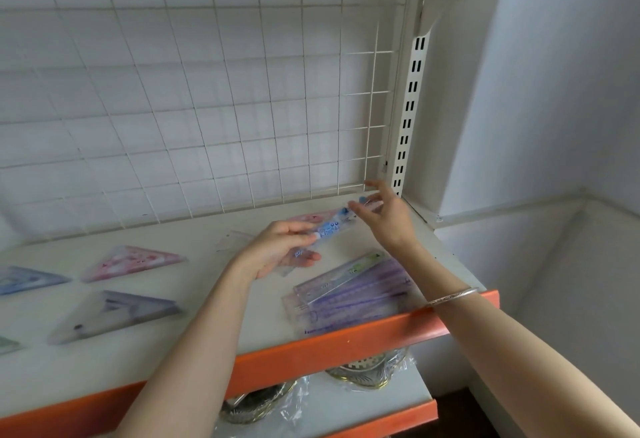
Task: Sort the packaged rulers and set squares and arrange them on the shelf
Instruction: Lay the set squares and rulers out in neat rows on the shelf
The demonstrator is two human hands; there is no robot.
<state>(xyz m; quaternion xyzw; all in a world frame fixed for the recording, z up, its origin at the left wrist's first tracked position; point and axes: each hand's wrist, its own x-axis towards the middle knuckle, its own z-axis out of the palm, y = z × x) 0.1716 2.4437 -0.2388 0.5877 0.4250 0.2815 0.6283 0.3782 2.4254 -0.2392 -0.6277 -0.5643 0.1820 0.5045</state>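
Pinching the near end of the blue packaged ruler (pixel 329 229) between thumb and curled fingers, the person's left hand (pixel 277 252) is holding it just above the shelf (pixel 194 302), toward the back right corner. The right hand (pixel 386 214) is meeting the far end with its fingers spread, but blur is making it impossible to tell whether it is pinching the sleeve or only touching it.

To my eye the ruler is looking light, thin and fairly stiff, and its glossy clear sleeve is probably slippery. Taking it by the two ends, or along the long edges, seems safest; bending is the worry, not weight.

Just in front of it, a pile of purple rulers (pixel 360 299) is lying by the orange front lip (pixel 311 351), with a greenish ruler (pixel 341 273) on top. Behind the hands a pink packet (pixel 311 217) is showing only partly. Off to the left, a pink set square (pixel 135 262), a blue set square (pixel 27 280) and a purple set square (pixel 114 313) are lying apart. All the printing is too blurred to read.
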